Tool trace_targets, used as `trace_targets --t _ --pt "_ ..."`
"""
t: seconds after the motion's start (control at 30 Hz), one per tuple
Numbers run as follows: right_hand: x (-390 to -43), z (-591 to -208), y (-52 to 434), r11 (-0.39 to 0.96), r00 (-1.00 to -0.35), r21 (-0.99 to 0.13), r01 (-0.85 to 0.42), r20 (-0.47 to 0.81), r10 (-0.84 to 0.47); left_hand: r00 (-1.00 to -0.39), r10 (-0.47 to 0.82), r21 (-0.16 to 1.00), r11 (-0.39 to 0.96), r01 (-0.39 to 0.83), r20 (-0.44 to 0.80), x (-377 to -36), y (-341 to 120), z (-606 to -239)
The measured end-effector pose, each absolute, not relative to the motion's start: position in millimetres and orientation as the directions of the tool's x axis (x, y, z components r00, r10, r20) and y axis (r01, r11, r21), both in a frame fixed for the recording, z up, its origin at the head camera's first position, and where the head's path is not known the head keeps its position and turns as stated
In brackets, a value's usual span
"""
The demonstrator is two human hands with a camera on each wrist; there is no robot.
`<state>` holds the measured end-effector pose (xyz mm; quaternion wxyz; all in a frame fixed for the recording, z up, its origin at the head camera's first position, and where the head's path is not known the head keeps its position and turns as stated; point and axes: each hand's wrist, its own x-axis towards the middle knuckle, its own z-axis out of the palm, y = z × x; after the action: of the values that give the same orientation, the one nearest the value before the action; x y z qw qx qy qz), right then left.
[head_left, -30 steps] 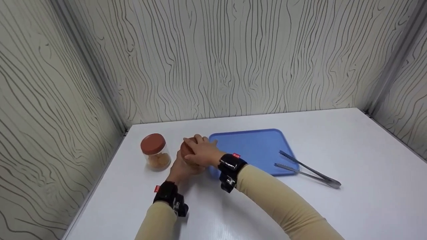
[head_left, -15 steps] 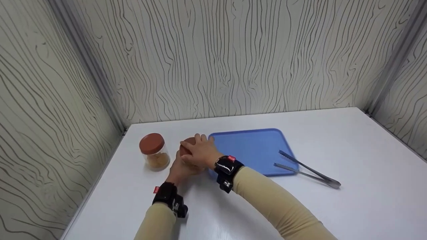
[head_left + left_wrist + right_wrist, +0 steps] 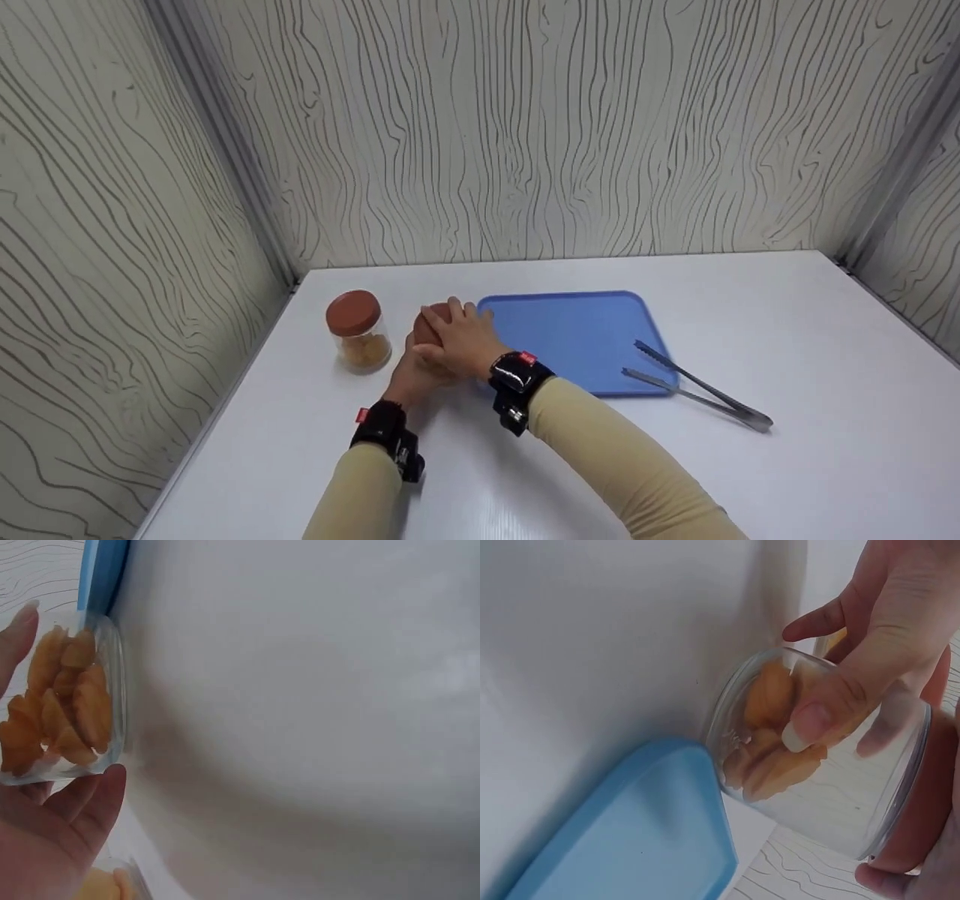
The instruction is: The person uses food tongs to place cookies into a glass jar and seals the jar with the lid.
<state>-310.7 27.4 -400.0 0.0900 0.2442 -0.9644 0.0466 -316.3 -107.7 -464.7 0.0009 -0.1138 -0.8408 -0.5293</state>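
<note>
My left hand (image 3: 414,377) grips a clear jar (image 3: 847,799) around its side. In the left wrist view its thumb and fingers lie on opposite sides of the glass. Several curved orange-brown pieces (image 3: 67,697), like dried fruit or chips, lie at the bottom of the jar. On top is a reddish-brown lid (image 3: 427,330), which my right hand (image 3: 466,345) holds from above with fingers spread around its edge. The right hand covers much of the lid in the head view. The jar's base is close beside the corner of a blue tray (image 3: 652,817).
Left of the hands stands a second lidded jar (image 3: 358,330) with similar pieces inside. Metal tongs (image 3: 720,405) lie to the right, their tips over the right edge of the tray. Patterned panels (image 3: 510,135) enclose the white table (image 3: 750,322) at the back and sides.
My right hand has shifted slightly left on the lid, its wrist turning a little. The left hand keeps its grip on the jar. The head view has moved slightly.
</note>
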Motion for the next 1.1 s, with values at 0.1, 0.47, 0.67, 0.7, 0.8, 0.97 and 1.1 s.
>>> trace_targets --t 0.1,0.47,0.67,0.7,0.8,0.97,1.1 --pt "-315.0 -399.9 32.6 0.86 -0.866 -0.136 -0.491 0.179 -0.466 -0.967 0.215 0.914 0.349 0.207 0.137 -318.1 -106.8 -463.5" --pt "-320.0 -406.3 53.9 0.809 -0.884 -0.356 -0.468 0.19 -0.428 -0.977 0.179 0.923 0.343 0.173 0.116 -311.1 -111.9 -458.6" --pt "-321.2 -403.6 60.5 0.826 -0.874 -0.286 -0.486 0.154 -0.461 -0.99 0.117 0.912 0.393 0.117 0.077 -311.9 -113.8 -452.1" --pt "-321.9 -402.9 60.8 0.827 -0.874 -0.282 -0.486 0.151 -0.462 -0.991 0.113 0.908 0.402 0.116 0.076 -312.3 -113.4 -451.3" --pt "-324.0 -401.1 60.7 0.834 -0.878 -0.274 -0.478 0.137 -0.458 -0.992 0.104 0.896 0.429 0.113 0.075 -313.3 -112.4 -449.3" --pt "-326.6 -400.4 57.8 0.838 -0.881 -0.271 -0.474 0.144 -0.451 -0.992 0.094 0.89 0.441 0.113 0.079 -314.8 -114.8 -446.4" --pt "-328.4 -401.4 58.7 0.831 -0.88 -0.288 -0.475 0.171 -0.444 -0.992 0.101 0.893 0.435 0.114 0.077 -316.8 -116.5 -445.2"
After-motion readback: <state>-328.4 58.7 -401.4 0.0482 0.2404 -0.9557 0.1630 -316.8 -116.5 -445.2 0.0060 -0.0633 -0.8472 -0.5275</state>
